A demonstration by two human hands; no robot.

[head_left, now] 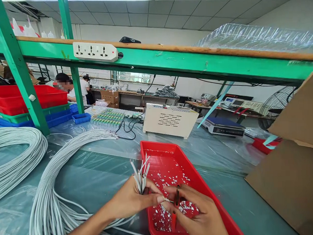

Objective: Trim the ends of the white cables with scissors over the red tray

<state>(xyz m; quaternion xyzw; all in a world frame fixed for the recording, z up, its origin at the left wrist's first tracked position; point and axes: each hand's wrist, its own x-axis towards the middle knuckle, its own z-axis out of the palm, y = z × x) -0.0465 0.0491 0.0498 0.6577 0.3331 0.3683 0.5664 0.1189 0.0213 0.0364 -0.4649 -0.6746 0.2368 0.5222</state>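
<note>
My left hand (128,200) is closed around a small bunch of white cables (141,178) whose trimmed ends stick up. Between its thumb and forefinger it pinches one cable end, with a thin bare tip showing. Close beside it, my right hand (202,212) grips a small red-handled hand tool (173,220) with a dark part between the fingers. Its jaws are mostly hidden, so I cannot tell its exact kind; it meets the cable tip. Both hands are over a red tray (159,147) strewn with silvery scraps (162,216).
A long bundle of white cables (49,183) curves across the table at left, beside a coil (31,149). Behind the tray stand a beige box-shaped machine (169,122) and a scale (221,127). Cardboard (289,181) stands at right; a green shelf beam (170,60) crosses above.
</note>
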